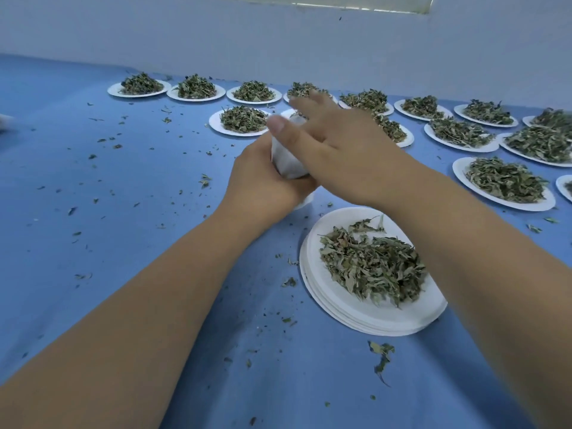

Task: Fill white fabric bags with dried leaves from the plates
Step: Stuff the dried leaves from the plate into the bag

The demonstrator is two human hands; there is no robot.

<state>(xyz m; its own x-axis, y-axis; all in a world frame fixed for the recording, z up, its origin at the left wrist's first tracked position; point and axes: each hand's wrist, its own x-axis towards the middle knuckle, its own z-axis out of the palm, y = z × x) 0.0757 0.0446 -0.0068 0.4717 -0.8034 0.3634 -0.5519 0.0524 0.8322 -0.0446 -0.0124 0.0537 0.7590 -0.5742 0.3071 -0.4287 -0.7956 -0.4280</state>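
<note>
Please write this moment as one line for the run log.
left hand: grips white bag | right hand: fingers spread over bag top | nearest plate: holds dried leaves | step: filling

Left hand (pixel 263 181) grips the white fabric bag (pixel 286 164), right hand (pixel 337 144) spread over its top; stacked plates (pixel 356 317) of dried leaves (pixel 371 267) sit just beside.

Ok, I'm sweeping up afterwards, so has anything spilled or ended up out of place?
Yes. Leaf crumbs lie scattered over the blue cloth, off the plates. A larger sprig lies on the cloth just in front of the near plate.
</note>
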